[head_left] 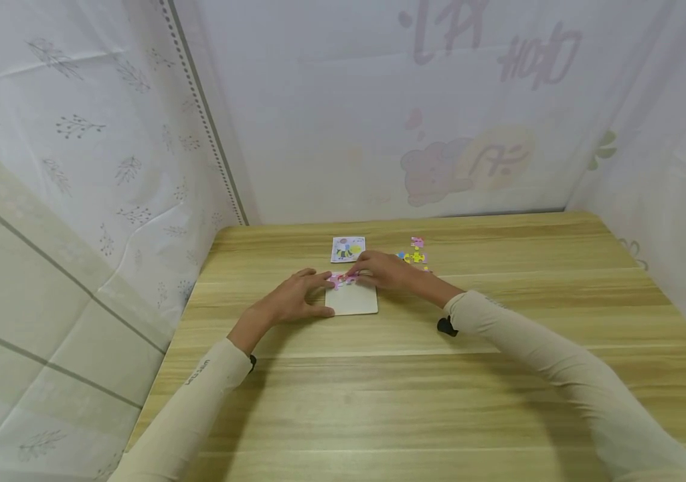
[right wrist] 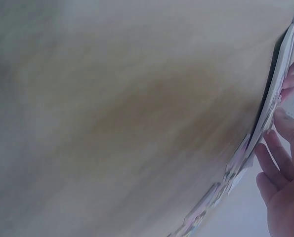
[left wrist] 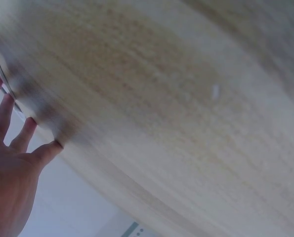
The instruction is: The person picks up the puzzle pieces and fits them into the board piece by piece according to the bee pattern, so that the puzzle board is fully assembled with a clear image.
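A pale square puzzle board (head_left: 351,302) lies on the table, with pink and colored jigsaw pieces (head_left: 336,280) along its far edge. My left hand (head_left: 291,299) rests at the board's left side, fingers spread, thumb near its front left corner. Over the far right part of the board, my right hand (head_left: 387,270) pinches a small puzzle piece with thumb and index finger; the fingers partly hide it. Seen edge-on in the right wrist view, the board (right wrist: 276,81) has the fingertips at its rim. The left wrist view shows that hand (left wrist: 11,165) with fingers extended.
Behind the board lies a picture card (head_left: 347,250) with a yellow-and-black striped figure. Loose yellow, blue and pink puzzle pieces (head_left: 417,257) lie to the right, partly behind the right hand. The wooden table (head_left: 343,402) meets hanging printed cloths at its back and sides.
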The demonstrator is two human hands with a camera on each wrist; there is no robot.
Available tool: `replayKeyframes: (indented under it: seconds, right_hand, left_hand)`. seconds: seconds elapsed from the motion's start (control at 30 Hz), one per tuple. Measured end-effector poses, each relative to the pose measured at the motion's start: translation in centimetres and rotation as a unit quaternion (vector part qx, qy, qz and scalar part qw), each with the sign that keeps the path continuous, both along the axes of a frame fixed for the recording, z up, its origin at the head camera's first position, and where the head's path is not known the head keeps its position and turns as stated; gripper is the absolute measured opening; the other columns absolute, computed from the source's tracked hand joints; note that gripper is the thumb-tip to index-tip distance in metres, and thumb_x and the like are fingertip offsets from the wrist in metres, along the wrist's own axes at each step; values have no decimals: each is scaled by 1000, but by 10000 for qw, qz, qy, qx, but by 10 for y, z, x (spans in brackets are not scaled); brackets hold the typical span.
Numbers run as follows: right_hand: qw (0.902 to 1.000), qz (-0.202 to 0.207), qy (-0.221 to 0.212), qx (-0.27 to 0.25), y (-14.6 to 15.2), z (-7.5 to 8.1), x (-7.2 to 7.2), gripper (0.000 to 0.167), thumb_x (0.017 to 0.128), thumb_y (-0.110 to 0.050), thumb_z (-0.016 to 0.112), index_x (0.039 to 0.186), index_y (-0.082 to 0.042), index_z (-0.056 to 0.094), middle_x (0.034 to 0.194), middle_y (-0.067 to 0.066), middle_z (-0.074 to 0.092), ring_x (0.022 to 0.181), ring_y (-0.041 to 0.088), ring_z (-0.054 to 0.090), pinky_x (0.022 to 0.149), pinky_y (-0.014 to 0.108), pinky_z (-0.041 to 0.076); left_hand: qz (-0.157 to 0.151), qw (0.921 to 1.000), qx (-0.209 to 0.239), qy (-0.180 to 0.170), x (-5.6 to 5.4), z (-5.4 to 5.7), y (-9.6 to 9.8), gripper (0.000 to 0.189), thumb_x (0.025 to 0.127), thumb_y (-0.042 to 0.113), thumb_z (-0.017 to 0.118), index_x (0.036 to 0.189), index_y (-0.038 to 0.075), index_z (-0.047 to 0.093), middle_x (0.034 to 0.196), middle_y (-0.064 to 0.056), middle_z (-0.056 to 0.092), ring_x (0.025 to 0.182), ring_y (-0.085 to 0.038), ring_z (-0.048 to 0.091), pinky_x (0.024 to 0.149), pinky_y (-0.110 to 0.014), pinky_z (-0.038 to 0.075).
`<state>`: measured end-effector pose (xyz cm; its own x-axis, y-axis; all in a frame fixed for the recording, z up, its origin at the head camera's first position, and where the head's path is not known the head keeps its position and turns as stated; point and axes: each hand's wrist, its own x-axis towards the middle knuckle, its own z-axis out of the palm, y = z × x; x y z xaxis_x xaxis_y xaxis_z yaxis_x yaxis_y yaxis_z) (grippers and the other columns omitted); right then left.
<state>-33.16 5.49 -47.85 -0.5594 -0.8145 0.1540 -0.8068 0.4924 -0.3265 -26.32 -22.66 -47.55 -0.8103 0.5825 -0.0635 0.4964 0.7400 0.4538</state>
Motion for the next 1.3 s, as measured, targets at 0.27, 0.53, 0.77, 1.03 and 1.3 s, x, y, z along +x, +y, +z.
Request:
replayKeyframes:
  seconds: [0.27,0.53,0.77,1.03,1.3]
  right_hand:
    - [9995,-97,-112,281,-7,2,4,25,105,-24,66,126,-16,75,127,7,67,121,24,61,96,42,57]
    - [9994,-131,33,323,-10,0,3,24,104,-24,67,123,-14,77,125,7,66,115,21,63,91,39,58]
    - [9990,-220,-65,392,-10,1,5,25,104,-25,67,125,-15,76,126,7,65,116,22,62,92,40,58]
    - [9992,-291,-125,233,2,6,5,29,103,-22,68,130,-11,73,132,10,65,123,25,62,100,42,55]
    - [9981,-555,-163,199,22,12,-3,28,104,-20,67,129,-10,73,127,9,66,106,22,67,83,33,59]
  left_hand:
    - [8,10000,-18,2,1,1,1,71,91,57,76,147,17,61,165,-2,39,153,-39,29,120,-62,30]
    - [29,10000,-40,-17,1,4,1,70,91,55,76,148,17,60,165,-3,39,153,-39,29,120,-62,29]
    - [48,10000,-38,-47,0,2,1,71,91,56,76,148,17,60,165,-2,39,154,-39,28,120,-63,28]
    - [19,10000,-54,-43,2,3,2,72,91,55,76,148,15,59,165,-4,39,153,-40,28,120,-62,30]
    - [40,9999,-58,-76,3,5,2,72,91,54,76,149,14,59,165,-5,38,153,-40,27,120,-62,28]
